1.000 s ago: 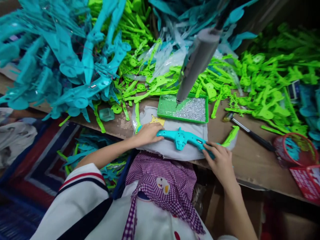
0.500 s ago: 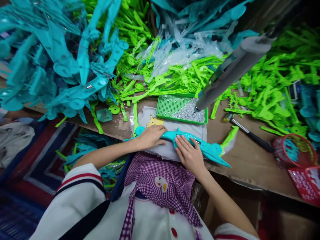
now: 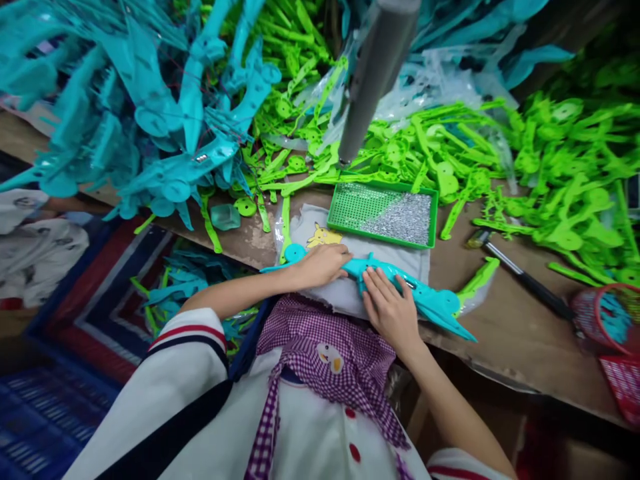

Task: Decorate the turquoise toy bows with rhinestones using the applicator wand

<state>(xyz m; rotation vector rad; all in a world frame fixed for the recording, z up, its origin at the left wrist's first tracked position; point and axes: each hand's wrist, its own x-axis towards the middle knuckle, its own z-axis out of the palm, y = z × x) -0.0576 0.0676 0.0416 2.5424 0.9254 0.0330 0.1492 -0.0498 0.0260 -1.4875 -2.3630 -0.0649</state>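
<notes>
Head view, clock positions read about the turquoise plastic piece point(image 3: 433, 300). Item: hanging grey powered driver point(image 3: 373, 80), 12 o'clock, in front of the heaps and masking part of them. Item: green perforated tray point(image 3: 379, 237), 12 o'clock, just beyond the piece, with small silvery metal parts banked toward its 4 o'clock corner. Item: lime-green parts point(image 3: 560, 173), heaped from 11 to 2 o'clock, with clear bags point(image 3: 425, 87) among them. Item: turquoise parts point(image 3: 160, 113), large tangled pile, 10 o'clock. Item: hammer point(image 3: 530, 285), black grip, 3 o'clock, on the brown bench point(image 3: 500, 353). Item: round red basket point(image 3: 580, 312), 3 o'clock, turquoise bits inside. Item: pale cloth point(image 3: 304, 230) with yellow printed figure, beneath the piece. Principal piece: glossy, long, narrow, lying from 9 to 4 o'clock along the near bench edge; disc at either end, pointed tip at 4 o'clock, short peg near mid-length, small dark-and-silver inset; middle partly hidden by hands. Left hand point(image 3: 324, 264): half curled, piece between fingers and thumb. Right hand point(image 3: 393, 308): opened nearly flat, fingers together, laid on the piece without gripping, thumb apart.
</notes>
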